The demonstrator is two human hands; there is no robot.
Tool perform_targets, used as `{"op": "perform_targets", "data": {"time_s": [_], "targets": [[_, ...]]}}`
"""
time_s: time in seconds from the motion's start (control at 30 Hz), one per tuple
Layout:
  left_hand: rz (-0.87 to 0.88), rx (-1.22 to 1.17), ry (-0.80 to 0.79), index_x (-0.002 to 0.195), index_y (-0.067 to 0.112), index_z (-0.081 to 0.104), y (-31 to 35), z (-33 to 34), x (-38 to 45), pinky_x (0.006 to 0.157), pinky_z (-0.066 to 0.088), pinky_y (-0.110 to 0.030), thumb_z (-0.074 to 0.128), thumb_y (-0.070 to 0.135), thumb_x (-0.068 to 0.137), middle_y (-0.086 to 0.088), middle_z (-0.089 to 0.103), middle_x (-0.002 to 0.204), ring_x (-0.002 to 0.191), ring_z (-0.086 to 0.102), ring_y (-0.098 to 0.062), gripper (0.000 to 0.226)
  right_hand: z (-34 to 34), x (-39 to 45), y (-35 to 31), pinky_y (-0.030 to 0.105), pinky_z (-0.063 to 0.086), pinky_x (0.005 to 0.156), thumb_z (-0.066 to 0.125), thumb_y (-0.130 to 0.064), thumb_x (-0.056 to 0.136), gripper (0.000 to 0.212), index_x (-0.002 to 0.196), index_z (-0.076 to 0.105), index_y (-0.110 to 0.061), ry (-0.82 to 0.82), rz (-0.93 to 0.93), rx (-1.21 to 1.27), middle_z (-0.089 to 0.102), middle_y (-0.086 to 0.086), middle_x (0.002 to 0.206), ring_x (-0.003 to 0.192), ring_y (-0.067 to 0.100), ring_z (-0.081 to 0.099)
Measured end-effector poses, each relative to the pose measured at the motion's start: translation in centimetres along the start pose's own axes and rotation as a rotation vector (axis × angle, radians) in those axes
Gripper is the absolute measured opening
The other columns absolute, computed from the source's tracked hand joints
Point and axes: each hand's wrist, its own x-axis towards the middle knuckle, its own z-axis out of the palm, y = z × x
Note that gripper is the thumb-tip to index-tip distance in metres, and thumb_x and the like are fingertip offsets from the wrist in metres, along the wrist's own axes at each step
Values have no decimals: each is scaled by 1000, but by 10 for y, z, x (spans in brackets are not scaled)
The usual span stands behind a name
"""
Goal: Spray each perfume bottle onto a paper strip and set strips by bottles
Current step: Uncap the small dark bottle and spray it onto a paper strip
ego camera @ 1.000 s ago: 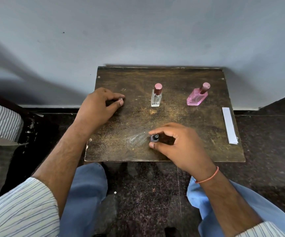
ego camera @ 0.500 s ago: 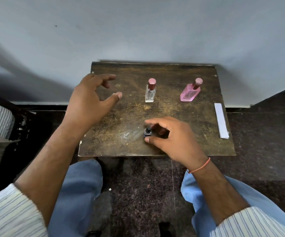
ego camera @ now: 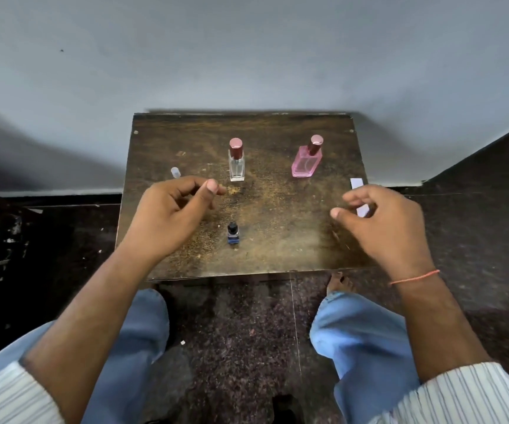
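On table (ego camera: pixel 277 252): small bottle (ego camera: pixel 233 234) upright | hands (ego camera: pixel 170 215) hover, empty

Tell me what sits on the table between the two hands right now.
Head view: the small dark bottle stands uncapped on the table, between the left hand and right hand; neither touches it.

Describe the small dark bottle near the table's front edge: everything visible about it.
The small bottle stands upright on the wooden table, near its front edge and about midway across. It has a dark blue, squarish body and a black round top; no cap is visible on it. Neither hand touches it.
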Motion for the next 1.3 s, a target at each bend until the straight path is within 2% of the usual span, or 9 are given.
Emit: {"op": "perform_targets", "data": {"time_s": [0.2,0.37,0.63,0.8,0.9,1.03,1.13,1.23,1.3], "targets": [[-6,-141,10,97,24,83,-7,7,14,68,40,-40,57,43,109,-4,76,83,70,56,-29,34,-19,4,26,46,55,102,90,-49,83,64,135,72,-16,-34,178,-220,76,5,130,121,29,70],[-10,-141,5,96,24,84,-8,4,15,67,42,-40,60,41,109,-8,77,86,67,59,-47,33,-22,9,27,37,54,86,89,-39,88,34,116,83,-20,-72,295,-148,74,-4,91,89,21,70],[0,-133,21,95,27,84,-8,-7,12,64,48,-11,61,42,107,-5,79,83,71,67,-8,29,-21,14,28,48,64,90,88,-28,89,19,106,86,-23,53,282,-12,82,1,94,82,27,76],[11,-162,18,96,25,84,-5,-8,13,67,54,-32,65,40,106,-7,79,84,73,72,-29,26,-13,15,3,23,64,71,88,-11,89,22,109,82,-19,159,138,601,80,-2,88,78,16,73],[36,-207,-2,95,25,83,-3,-9,14,75,56,-47,67,38,105,-11,79,87,86,69,-52,23,-4,8,-26,21,63,68,85,-4,89,19,103,81,-16,83,64,818,80,-3,79,69,11,72],[68,-274,-40,93,15,82,5,-8,14,73,48,-33,67,33,104,-6,80,89,77,65,-45,26,12,-7,-63,22,63,64,84,-11,79,20,98,80,-15,-85,7,939,80,-2,75,65,11,71],[106,-313,-90,94,20,84,8,-9,14,77,52,-49,69,29,105,-10,82,97,88,66,-57,20,26,-15,-82,23,62,61,83,-14,76,22,98,80,-13,-189,-25,942,82,0,77,63,11,71],[120,-374,-144,108,10,83,10,-9,13,90,60,-44,71,24,100,3,85,105,95,75,-46,20,36,-21,-95,25,62,60,83,-10,82,17,99,81,-14,-264,-46,935,82,2,78,62,11,71],[119,-422,-193,113,12,83,10,-8,13,94,55,-39,74,21,99,-12,84,108,95,76,-33,19,40,-23,-101,25,60,60,80,0,89,18,100,81,-14,-307,-53,941,83,4,80,64,11,72]]}}
